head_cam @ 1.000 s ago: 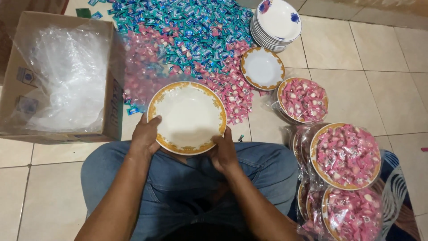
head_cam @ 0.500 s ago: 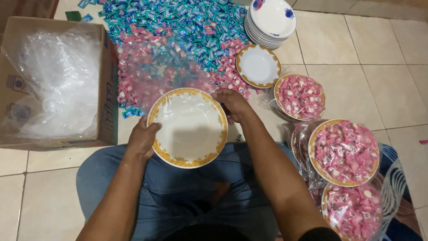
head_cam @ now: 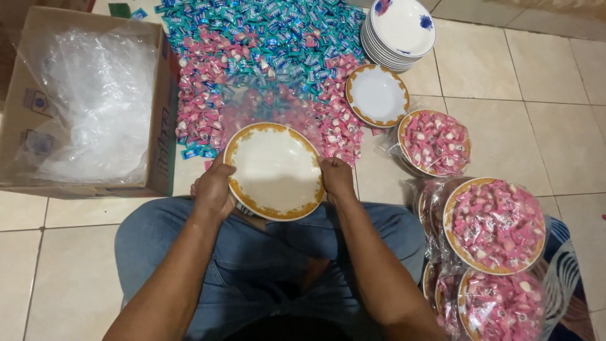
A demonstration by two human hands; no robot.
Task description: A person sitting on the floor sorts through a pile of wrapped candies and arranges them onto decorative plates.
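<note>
1. Two hands hold one empty gold-rimmed plate (head_cam: 275, 170) above the lap, just in front of the candy heap (head_cam: 265, 63) on the tiled floor (head_cam: 555, 113). The left hand (head_cam: 213, 189) grips the plate's left rim; the right hand (head_cam: 336, 179) grips its right rim. Both are closed on the plate, thumbs over the edge.

2. Step in hand, as a judgement: an empty plate is presented for filling. Nothing lies on its white face yet.

3. Supply position: pink wrapped candies (head_cam: 338, 126) lie just beyond the plate's far edge; blue-green wrapped candies (head_cam: 271, 31) lie farther out.

4. Next move, as a judgement: one hand must release the rim to scoop pink candies, while the other keeps the plate level, or the plate must be set on the floor first.

5. Hand and arm pose: both forearms extend forward over the jeans-clad legs (head_cam: 265, 252), elbows bent, wrists roughly level, plate tilted slightly toward the camera.

6. Surroundings:
   - A second empty gold-rimmed plate (head_cam: 377, 95) lies beside the heap.
   - A stack of white plates (head_cam: 401, 31) stands beyond it.
   - Filled plates of pink candy wrapped in clear plastic (head_cam: 493, 224) sit to the right.
   - A cardboard box (head_cam: 165, 145) holding clear plastic bags (head_cam: 95, 101) stands to the left.
</note>
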